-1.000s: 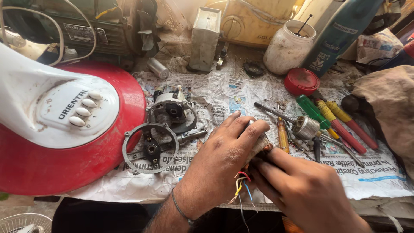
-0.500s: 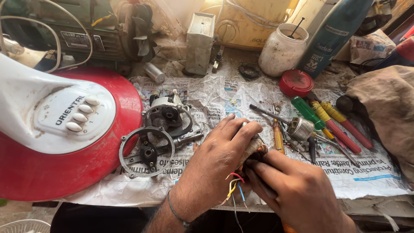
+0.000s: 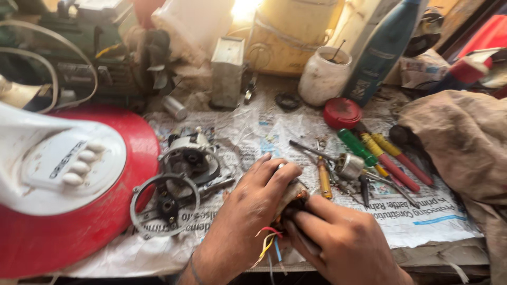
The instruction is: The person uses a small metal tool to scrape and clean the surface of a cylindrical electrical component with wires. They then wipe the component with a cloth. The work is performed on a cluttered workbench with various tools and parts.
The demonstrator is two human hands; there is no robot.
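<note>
1. Both hands close on a small copper-wound motor part (image 3: 293,198) at the near edge of the newspaper-covered surface (image 3: 422,211): left hand (image 3: 253,206) wraps its fingers over it, right hand (image 3: 338,237) pinches it from below.
2. Red, yellow and blue wires (image 3: 266,243) hang beneath the grip.
3. Beyond the hands, a white plastic jar (image 3: 323,79) holds a thin stick (image 3: 338,51).

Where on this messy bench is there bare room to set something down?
Bare newspaper lies between the motor housing and the screwdrivers, above the left hand. Another free patch is the paper's near right corner, below the tools. The back row around the white jar is crowded; the right hand blocks the front.
</note>
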